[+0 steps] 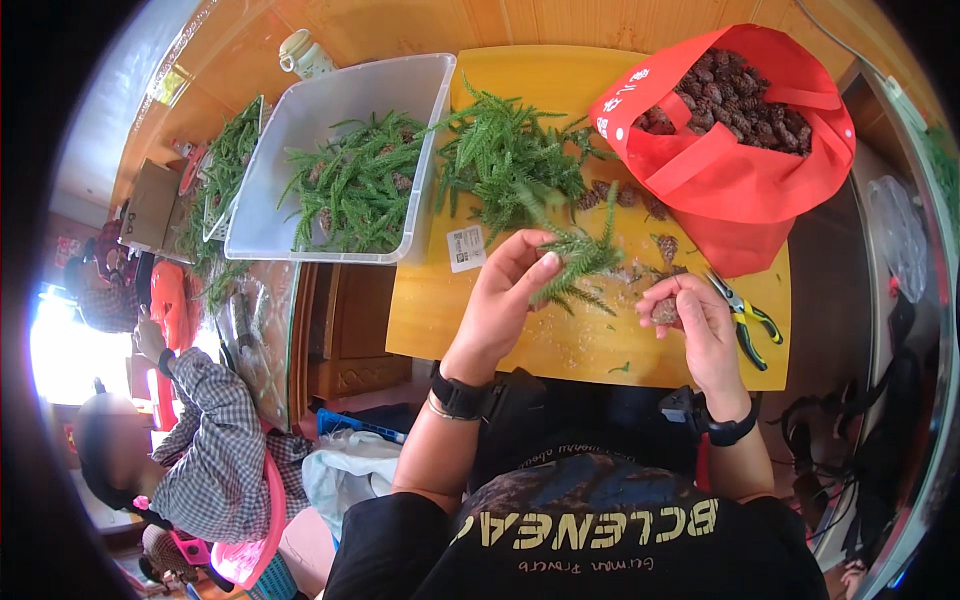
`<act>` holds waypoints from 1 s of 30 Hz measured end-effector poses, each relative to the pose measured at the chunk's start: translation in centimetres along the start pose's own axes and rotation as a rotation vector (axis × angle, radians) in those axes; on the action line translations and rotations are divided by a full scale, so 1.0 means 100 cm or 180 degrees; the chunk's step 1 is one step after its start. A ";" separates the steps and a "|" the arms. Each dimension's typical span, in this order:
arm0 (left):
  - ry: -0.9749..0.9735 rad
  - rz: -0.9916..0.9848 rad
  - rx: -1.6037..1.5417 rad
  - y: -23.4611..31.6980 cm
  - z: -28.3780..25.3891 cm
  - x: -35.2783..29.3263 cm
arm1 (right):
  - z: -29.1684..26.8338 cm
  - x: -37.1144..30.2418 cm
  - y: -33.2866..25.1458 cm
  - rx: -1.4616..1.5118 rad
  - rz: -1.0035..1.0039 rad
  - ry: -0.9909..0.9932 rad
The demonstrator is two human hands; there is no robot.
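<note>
Nearest: the wearer's black shirt (590,575) with pale lettering, then a dark strap on each wrist, both forearms reaching up over the edge of a yellow tabletop (425,325). Left hand (512,280) pinched narrow, thumb against the fingers, holding a green sprig (585,255) whose needled arms fan out to the right over the board. Right hand (700,325) lower and to the right, fingers curled, a small brown pine cone (664,312) held at the fingertips; sprig and cone near each other, apart. Just beside the right hand, pliers (745,318) with yellow-and-black handles lie on the board. Pale crumbs and bits of green scattered under the hands. A little farther, a loose cone (667,246), and a white label (465,248) close by the left fingers. Beyond the left hand, a heap of green sprigs (510,155); more brown cones lie between it and a red bag (720,240), open and filled with cones (735,105). Left of the heap, a clear plastic tub (290,130) holds greenery with cones among it. Farther left, a co-worker in a checked shirt (215,440); behind the tub, a pale bottle (306,55).
</note>
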State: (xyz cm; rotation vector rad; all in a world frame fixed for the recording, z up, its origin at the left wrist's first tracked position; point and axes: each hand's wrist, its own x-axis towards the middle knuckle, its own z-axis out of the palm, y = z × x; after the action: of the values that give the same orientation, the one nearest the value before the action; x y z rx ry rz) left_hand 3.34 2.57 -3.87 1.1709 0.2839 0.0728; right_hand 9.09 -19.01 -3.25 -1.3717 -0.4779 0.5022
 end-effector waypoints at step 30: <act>-0.0786 -0.0889 -0.2590 -0.025 -0.003 -0.015 | 0.027 0.016 -0.005 0.0009 0.0213 -0.0005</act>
State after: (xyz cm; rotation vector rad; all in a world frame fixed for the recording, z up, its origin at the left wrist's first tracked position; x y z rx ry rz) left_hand 1.55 1.51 -6.02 0.3192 0.1669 -0.1883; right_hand 8.85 -15.96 -2.34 -1.3880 -0.4335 0.5583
